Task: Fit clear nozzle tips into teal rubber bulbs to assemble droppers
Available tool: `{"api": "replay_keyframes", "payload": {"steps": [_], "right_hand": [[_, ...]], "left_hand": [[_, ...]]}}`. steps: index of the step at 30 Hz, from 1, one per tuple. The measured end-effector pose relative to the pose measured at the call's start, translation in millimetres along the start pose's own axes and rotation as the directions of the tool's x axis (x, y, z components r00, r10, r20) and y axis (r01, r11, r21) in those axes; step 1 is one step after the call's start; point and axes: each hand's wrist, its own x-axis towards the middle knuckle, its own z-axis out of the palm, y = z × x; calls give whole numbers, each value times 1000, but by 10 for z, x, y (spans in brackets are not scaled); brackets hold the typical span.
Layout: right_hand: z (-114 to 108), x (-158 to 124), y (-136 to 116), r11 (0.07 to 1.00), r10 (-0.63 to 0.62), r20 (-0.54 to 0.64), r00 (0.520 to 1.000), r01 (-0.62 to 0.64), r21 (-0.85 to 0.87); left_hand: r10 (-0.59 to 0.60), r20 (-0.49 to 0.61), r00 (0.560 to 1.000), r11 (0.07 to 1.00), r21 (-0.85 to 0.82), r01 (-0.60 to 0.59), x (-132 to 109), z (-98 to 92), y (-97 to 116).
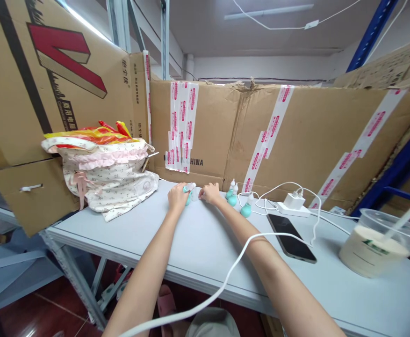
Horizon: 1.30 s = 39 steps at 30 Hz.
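- Cardboard wall (205, 135) closes off the back of your grey table (138, 243), with a flowered cloth bag (110, 178) at its left end.
- Your left hand (177, 198) has its fingers closed around a teal-and-clear bulb (190, 187), near the back edge, left of the middle.
- Just below it sits a second bulb (188, 199), partly hidden by that hand; whether your fingers touch it, you can't tell from this view.
- Your right hand (210, 193) is beside the two, fingers bent and drawn close together — whether they pinch anything, the view doesn't settle.
- As for progress: three upright bulbs (246, 210) stand just right of your right hand, each with its clear tip on, so those look done. The pair at your hands appears to be what's left in sight; whether their parts are fully joined is too small to judge.
- The held bulb is tilted, its clear tip pointing right and slightly up — its long axis runs roughly across the table. The second bulb's clear end also seems to face your right hand, though its exact lean is unclear.
- Farther right lie a power strip (294, 210) and a dark phone (291, 238), then a drink cup (369, 255). A white cable (271, 233) passes over your right forearm.
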Motion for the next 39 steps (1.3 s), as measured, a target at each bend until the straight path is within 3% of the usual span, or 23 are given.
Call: {"api": "replay_keyframes", "payload": {"steps": [8, 15, 24, 39], "right_hand": [[-27, 34, 59, 1000, 13, -34, 999, -14, -16], [-77, 28, 71, 999, 10, 42, 999, -8, -44], [-57, 117, 42, 984, 115, 34, 993, -119, 130], [-59, 116, -31, 999, 28, -9, 1000, -28, 33]], "left_hand": [[-2, 1, 1000, 1000, 16, 2, 29, 26, -9], [-40, 28, 999, 998, 45, 38, 30, -10, 23], [-13, 13, 1000, 1000, 19, 13, 35, 17, 1], [-31, 39, 999, 999, 28, 30, 52, 7, 23]]}}
